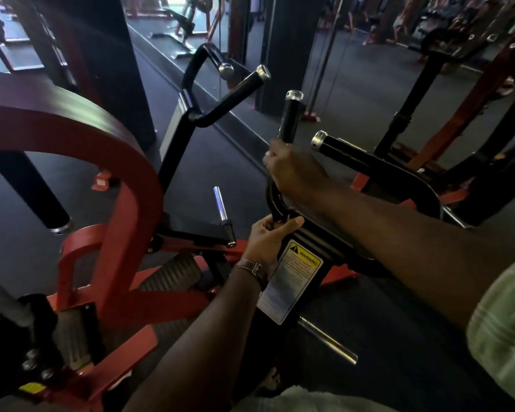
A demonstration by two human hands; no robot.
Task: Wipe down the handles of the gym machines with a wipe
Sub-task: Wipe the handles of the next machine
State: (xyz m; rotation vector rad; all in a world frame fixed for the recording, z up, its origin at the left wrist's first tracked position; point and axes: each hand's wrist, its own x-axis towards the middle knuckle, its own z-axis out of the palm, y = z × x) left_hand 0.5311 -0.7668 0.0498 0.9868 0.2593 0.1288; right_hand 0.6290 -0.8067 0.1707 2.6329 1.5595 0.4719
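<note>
In the head view, our right hand (292, 171) is wrapped around the base of the upright handle (290, 117), the fingers curled tight around it. A small pale edge shows at the knuckles, near the top of the fist; we think it is the wipe (267, 154), but it is too small and blurred to be sure. Our left hand (269, 236) grips the black frame bar (275, 200) just below, beside the warning label (292, 278), with the thumb laid over the bar.

What can go wrong from here? The wipe is almost all hidden in the fist, so it may bunch up and we rub the grip with bare skin instead of the cloth. The top part of the handle, under the chrome cap, is not covered by the hand, and a short stroke would leave it dirty. The angled handle (336, 145) just beside, and the two left handles (241, 87) well apart, are easy to forget. The lever arm may also swing if our left hand loosens.
</note>
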